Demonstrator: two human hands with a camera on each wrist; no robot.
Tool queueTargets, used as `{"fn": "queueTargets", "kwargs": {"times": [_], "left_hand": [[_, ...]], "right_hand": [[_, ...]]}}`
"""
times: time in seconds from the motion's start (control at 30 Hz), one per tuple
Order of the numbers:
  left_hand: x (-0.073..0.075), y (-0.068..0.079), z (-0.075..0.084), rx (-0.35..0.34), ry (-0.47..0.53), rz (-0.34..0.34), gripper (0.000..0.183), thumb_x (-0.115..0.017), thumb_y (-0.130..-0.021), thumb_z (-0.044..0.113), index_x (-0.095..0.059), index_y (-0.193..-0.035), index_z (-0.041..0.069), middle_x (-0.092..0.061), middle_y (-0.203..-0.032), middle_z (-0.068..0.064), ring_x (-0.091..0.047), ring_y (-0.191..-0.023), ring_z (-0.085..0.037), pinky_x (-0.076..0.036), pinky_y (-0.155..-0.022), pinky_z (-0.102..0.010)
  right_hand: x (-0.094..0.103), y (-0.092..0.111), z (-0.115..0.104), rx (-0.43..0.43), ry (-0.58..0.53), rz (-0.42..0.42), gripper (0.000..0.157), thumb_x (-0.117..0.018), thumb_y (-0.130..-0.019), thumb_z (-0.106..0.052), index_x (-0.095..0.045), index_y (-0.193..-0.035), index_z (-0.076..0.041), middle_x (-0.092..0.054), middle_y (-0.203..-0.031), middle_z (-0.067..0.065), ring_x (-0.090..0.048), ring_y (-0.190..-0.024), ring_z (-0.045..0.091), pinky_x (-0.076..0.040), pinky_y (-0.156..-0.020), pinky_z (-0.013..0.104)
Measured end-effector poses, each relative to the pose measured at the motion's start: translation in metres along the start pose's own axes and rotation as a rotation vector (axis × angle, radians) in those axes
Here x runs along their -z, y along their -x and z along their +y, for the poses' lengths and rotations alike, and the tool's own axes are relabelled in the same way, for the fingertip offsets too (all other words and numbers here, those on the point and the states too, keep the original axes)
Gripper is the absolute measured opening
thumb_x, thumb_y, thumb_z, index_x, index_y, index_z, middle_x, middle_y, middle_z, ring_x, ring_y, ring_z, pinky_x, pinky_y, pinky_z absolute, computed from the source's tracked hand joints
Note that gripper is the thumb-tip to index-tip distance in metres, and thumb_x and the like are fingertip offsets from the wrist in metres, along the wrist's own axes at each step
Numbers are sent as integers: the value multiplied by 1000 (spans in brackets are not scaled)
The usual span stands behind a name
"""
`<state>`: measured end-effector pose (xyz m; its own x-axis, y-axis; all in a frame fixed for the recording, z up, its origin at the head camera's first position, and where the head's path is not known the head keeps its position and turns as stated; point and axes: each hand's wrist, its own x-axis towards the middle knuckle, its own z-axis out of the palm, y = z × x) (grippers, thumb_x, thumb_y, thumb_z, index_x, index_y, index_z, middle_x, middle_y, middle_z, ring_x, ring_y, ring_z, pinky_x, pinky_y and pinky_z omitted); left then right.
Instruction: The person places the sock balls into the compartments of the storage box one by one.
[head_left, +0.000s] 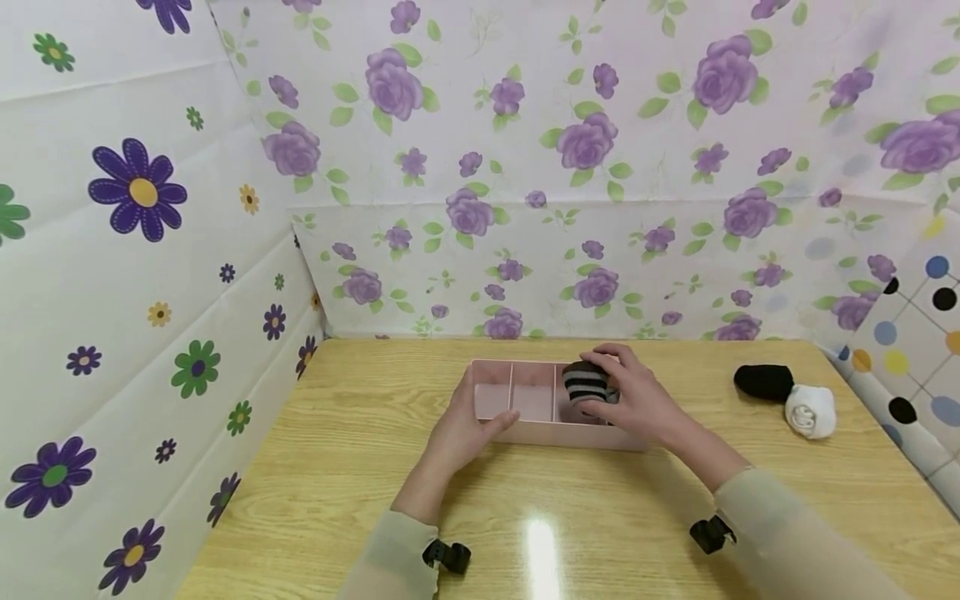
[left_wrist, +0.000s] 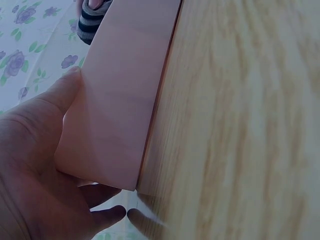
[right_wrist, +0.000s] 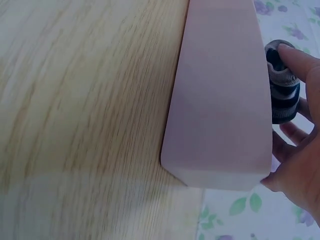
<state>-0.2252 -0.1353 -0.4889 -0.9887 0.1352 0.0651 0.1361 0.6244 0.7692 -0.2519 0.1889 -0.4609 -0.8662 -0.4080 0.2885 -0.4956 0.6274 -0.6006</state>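
Observation:
A pink divided box [head_left: 558, 433] stands on the table, its compartments in a row. My left hand [head_left: 459, 425] grips the box's left end, thumb over the front rim and fingers round the end wall. My right hand [head_left: 637, 400] pinches a rolled sock [head_left: 585, 379], striped black and grey, over the right part of the box. In the right wrist view the rolled sock [right_wrist: 284, 92] stands above the rim, with its rolled cuff facing the camera. The two leftmost compartments hold nothing. The right hand covers the box's right end, and its contents there cannot be made out.
To the right on the wooden table [head_left: 360, 467] lie a black rolled sock [head_left: 763, 382] and a white rolled sock [head_left: 812, 411], touching each other. Flower-printed sheets [head_left: 480, 167] hang behind and at the left; a dotted sheet [head_left: 911, 358] borders the right side.

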Motion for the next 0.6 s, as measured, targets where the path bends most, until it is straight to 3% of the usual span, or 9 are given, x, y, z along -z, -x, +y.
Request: {"fn": "queueTargets", "kwargs": {"times": [0.13, 0.27, 0.37, 0.6], "left_hand": [[-1, 0, 0, 5, -1, 1, 117, -79, -100, 57, -6, -179, 10, -21, -181, -21, -39, -157, -47, -39, -122, -65], [-1, 0, 0, 5, -3, -2, 118, -79, -100, 58, -6, -179, 10, -21, -181, -21, -39, -157, -47, -39, -122, -65], [-2, -1, -1, 4, -8, -5, 119, -78, -99, 61, -6, -179, 10, -20, -181, -20, -39, -157, -46, -39, -122, -65], [-1, -1, -1, 0, -16, -12, 118, -78, -100, 60, -5, -179, 10, -20, -181, -21, -40, -156, -47, -40, -122, -64]], "right_hand": [[-4, -1, -4, 18, 39, 24, 74, -88, -99, -31, -55, -161, -10, -44, -161, 17, -62, -122, 42, -54, -95, 60], [-8, -1, -3, 9, 90, 28, 76, -90, -96, -33, -56, -161, -12, -42, -164, 17, -58, -129, 46, -43, -108, 72], [-10, -2, -2, 4, 114, 22, 74, -89, -97, -34, -56, -160, -13, -44, -163, 16, -55, -135, 44, -34, -116, 74], [-9, -1, -4, 67, 188, 57, 59, -87, -100, -29, -64, -151, -10, -58, -149, 17, -56, -134, 44, -35, -116, 74]]}}
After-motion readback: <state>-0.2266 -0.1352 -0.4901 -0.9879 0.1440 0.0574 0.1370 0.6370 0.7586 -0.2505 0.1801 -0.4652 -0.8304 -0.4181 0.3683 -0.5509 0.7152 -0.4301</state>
